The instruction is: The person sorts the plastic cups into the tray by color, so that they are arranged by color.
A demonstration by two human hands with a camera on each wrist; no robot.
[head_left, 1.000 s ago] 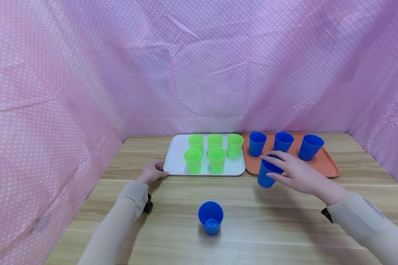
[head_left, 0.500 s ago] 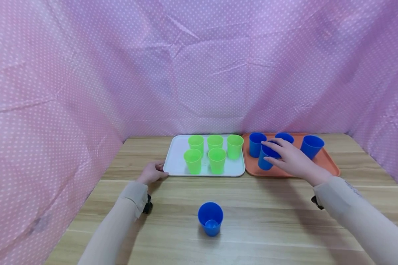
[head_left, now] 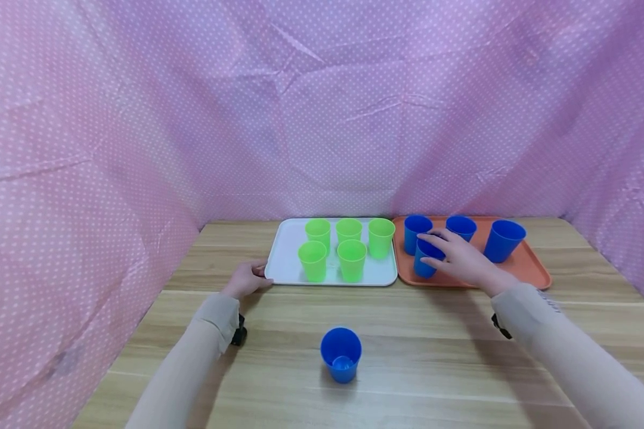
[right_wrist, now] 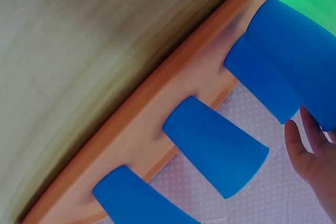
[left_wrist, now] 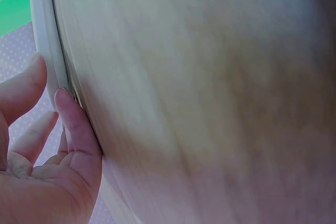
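At the front left of the orange tray (head_left: 531,275), my right hand (head_left: 461,256) holds a blue cup (head_left: 425,262) by its upper part, thumb and fingers around it. In the right wrist view, the fingertips (right_wrist: 296,142) lie by this cup's (right_wrist: 294,61) rim. My left hand (head_left: 244,280) pinches the near left corner of the white tray (head_left: 281,253); the left wrist view has the tray's rim (left_wrist: 50,51) between thumb and finger. Three other blue cups stand along the back of the orange tray, the right one (head_left: 503,241) leaning in appearance.
Several green cups (head_left: 313,262) stand on the white tray, which sits side by side with the orange one. A lone blue cup (head_left: 341,356) stands on the wooden table (head_left: 408,381) nearer the front. A pink dotted cloth (head_left: 322,119) hangs behind and around the table.
My right hand has carried the blue cup from in front of the orange tray back over its edge, and a little left, among the other blue cups. The left hand stays put.
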